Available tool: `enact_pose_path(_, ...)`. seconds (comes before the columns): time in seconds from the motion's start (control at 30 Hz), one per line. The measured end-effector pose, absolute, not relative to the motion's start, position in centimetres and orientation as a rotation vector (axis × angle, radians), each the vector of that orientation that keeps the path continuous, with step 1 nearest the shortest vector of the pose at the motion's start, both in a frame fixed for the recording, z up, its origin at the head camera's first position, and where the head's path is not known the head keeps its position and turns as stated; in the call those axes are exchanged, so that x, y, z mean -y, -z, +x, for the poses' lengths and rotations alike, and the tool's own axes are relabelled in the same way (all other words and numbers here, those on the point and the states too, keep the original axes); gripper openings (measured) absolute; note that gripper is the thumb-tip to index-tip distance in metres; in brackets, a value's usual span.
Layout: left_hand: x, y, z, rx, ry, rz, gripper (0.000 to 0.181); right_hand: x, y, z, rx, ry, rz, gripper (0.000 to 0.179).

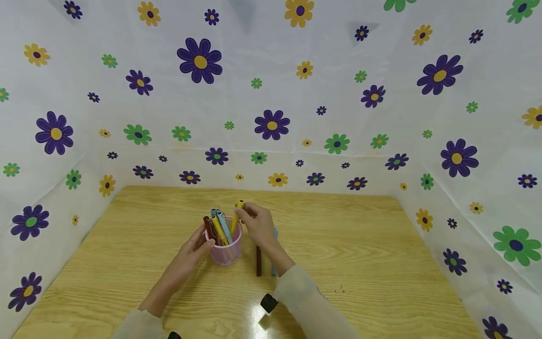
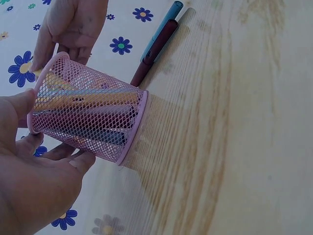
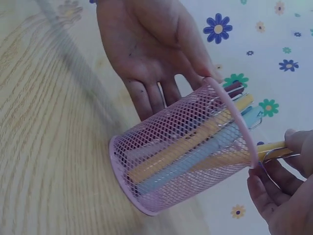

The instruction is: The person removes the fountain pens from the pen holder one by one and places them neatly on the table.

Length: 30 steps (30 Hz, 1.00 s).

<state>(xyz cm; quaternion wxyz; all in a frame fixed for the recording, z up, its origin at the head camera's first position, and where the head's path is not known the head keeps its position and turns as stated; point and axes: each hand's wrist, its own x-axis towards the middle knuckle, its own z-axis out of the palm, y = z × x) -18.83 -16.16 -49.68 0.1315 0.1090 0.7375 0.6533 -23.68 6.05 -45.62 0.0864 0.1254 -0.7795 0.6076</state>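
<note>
A pink mesh pen cup (image 1: 226,255) stands on the table with several pens in it. My left hand (image 1: 186,259) holds the cup from its left side, thumb near the rim and fingers round the back. Between thumb and fingers, my right hand (image 1: 260,228) pinches the upper end of a yellow pen (image 3: 274,151), whose lower part is inside the cup. Also leaning in the cup are another yellow pen (image 1: 219,230), a light blue pen (image 1: 224,226) and a dark red pen (image 1: 208,225).
Right of the cup, a dark red pen (image 1: 259,262) and a blue pen (image 2: 175,11) lie side by side on the wooden table (image 1: 360,245). The right forearm partly covers the blue one in the head view. White flower-patterned sheets (image 1: 237,103) enclose the table's back and sides.
</note>
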Motion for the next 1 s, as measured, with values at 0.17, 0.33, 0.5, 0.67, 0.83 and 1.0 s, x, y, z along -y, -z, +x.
enact_pose_path(0.17, 16.2, 49.6, -18.9, -2.138, -1.899, 0.321, 0.075, -7.2, 44.7, -23.2, 2.243, -1.948, 0.417, 0.026)
enact_pose_path(0.33, 16.2, 49.5, -18.9, -2.145, -1.895, 0.306, 0.075, -8.4, 43.9, -22.8, 2.171, -2.043, 0.477, 0.025)
enact_pose_path(0.5, 16.2, 49.5, -18.8, -2.151, -1.889, 0.31, 0.075, -9.5, 43.4, -22.4, 2.074, -2.158, 0.498, 0.026)
enact_pose_path(0.67, 16.2, 49.5, -18.8, -2.154, -1.883, 0.3, 0.075, -11.0, 42.6, -21.8, 2.019, -2.217, 0.49, 0.024)
enact_pose_path(0.83, 16.3, 49.5, -18.8, -2.156, -1.885, 0.292, 0.076, -12.6, 41.5, -21.3, 1.987, -2.225, 0.499, 0.025)
enact_pose_path(1.0, 16.3, 49.5, -18.8, -2.157, -1.885, 0.295, 0.076, -14.4, 40.7, -21.0, 1.981, -2.192, 0.477, 0.026)
